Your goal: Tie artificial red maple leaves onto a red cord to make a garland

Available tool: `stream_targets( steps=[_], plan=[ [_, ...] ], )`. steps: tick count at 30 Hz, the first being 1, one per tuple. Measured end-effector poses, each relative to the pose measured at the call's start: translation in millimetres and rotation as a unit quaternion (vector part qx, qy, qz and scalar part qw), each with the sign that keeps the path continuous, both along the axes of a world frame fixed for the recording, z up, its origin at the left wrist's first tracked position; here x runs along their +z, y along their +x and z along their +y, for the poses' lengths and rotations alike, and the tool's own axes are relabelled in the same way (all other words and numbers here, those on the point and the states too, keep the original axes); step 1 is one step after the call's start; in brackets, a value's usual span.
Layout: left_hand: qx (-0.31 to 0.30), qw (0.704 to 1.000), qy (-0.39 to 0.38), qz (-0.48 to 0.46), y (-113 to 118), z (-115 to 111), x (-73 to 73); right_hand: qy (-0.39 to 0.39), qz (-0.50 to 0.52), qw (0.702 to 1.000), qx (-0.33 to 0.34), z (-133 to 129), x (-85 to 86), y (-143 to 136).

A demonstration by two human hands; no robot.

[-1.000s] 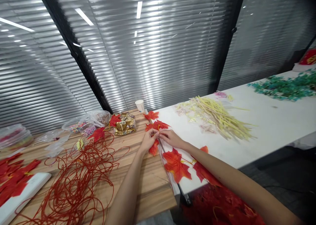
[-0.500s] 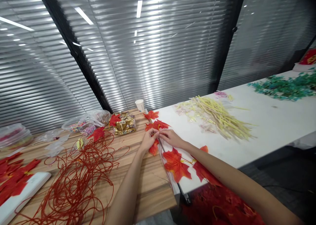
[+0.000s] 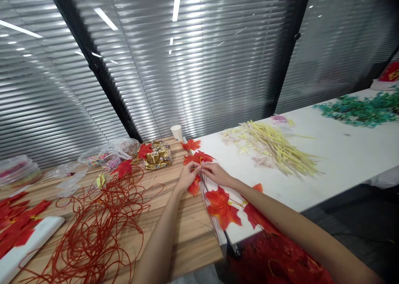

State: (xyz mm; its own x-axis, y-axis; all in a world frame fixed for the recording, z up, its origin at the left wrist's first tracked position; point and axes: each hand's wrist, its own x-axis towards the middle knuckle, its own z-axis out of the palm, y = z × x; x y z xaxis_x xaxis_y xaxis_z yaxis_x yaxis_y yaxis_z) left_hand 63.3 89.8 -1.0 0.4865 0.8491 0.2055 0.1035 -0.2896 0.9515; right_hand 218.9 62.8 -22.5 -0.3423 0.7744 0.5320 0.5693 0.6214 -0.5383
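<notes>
My left hand (image 3: pixel 188 176) and my right hand (image 3: pixel 217 174) meet fingertip to fingertip over the seam between two tables. Both are closed in a pinch on a garland of red artificial maple leaves, where a leaf's yellow stem and a thin red cord come together; the exact grip is too small to make out. Just beyond my fingers lies a red-orange maple leaf (image 3: pixel 202 156), with another maple leaf (image 3: pixel 191 144) farther off. A larger maple leaf (image 3: pixel 222 207) rests below my right wrist. My right forearm partly covers more leaves.
A tangle of red cord (image 3: pixel 102 225) spreads over the wooden table (image 3: pixel 193 234). Behind it are gold packets (image 3: pixel 157 157) and a paper cup (image 3: pixel 176 132). Yellow strips (image 3: pixel 277 149) and green foliage (image 3: pixel 358 109) lie on the white table (image 3: pixel 339 159). Red leaves (image 3: pixel 271 259) are piled below its edge.
</notes>
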Motion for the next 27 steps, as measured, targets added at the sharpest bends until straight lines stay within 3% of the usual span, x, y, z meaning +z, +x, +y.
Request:
stream_targets(
  steps=[27],
  plan=[
    [0.0, 1.0, -0.002, -0.011, 0.5, 0.5, -2.8, -0.007, 0.01, 1.0, 0.005, 0.0, 0.5, 0.0]
  ],
)
